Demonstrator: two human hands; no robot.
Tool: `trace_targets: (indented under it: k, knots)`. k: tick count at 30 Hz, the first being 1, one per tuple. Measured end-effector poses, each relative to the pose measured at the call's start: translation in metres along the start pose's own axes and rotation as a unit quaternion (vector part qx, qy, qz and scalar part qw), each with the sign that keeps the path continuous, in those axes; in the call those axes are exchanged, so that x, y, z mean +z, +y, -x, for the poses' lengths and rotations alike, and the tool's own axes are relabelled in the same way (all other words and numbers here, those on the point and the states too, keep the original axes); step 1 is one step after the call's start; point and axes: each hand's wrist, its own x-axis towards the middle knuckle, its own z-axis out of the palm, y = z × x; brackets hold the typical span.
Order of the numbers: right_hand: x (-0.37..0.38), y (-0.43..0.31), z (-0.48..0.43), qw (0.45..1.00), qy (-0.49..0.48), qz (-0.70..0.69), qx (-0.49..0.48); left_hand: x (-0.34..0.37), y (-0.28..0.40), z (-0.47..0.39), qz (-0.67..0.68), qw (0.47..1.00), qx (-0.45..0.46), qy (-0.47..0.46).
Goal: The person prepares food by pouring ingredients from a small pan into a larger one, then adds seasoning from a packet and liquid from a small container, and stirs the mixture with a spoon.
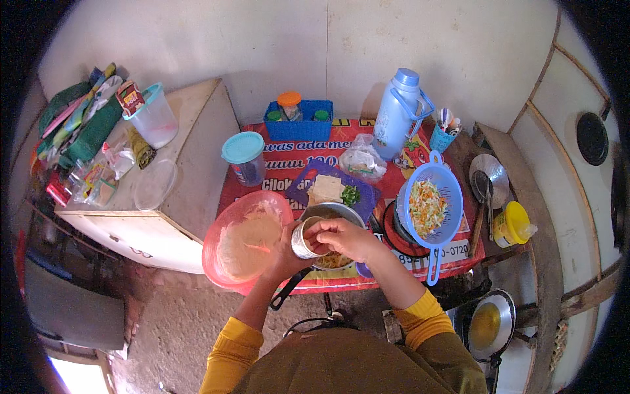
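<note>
My left hand is wrapped around a small white tub, tilted over a metal saucepan. The fingertips of my right hand reach into the tub's mouth; whether they pinch anything is hidden. Shredded vegetables show inside the pan, whose black handle points toward me. Left of my hands, a pink basin holds pale flour with a pink utensil partly visible in it. Behind the pan, pale tofu-like slabs and chopped green herbs lie on a purple cutting board.
A blue colander of shredded vegetables stands at right. Behind are a blue thermos flask, a blue basket and a lidded plastic canister. A wok with oil sits lower right; a cabinet is at left.
</note>
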Motion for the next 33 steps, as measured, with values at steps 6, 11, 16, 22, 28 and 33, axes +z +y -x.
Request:
trace_targets:
  k: [6,11,16,22,28,33]
  knots:
    - [-0.011,0.004,0.001,0.975,-0.016,-0.221,-0.001,0.002,-0.002,-0.002,0.089,0.996,0.025,0.005]
    - [-0.020,-0.015,0.011,0.980,-0.001,-0.197,-0.021,-0.014,-0.011,0.008,0.084,0.996,-0.003,0.038]
    - [-0.033,0.001,0.026,0.941,0.174,0.277,-0.089,-0.036,0.014,0.002,0.029,0.997,-0.018,0.075]
    - [0.001,-0.028,0.025,0.899,0.234,0.325,-0.178,-0.039,0.022,0.003,-0.036,0.998,-0.011,0.055]
    - [0.023,-0.016,0.009,0.880,0.031,0.433,-0.190,-0.023,0.021,0.004,-0.001,0.999,0.018,0.044]
    - [0.026,-0.009,0.006,0.924,0.036,0.360,-0.120,-0.023,0.023,0.007,-0.025,0.998,0.040,0.042]
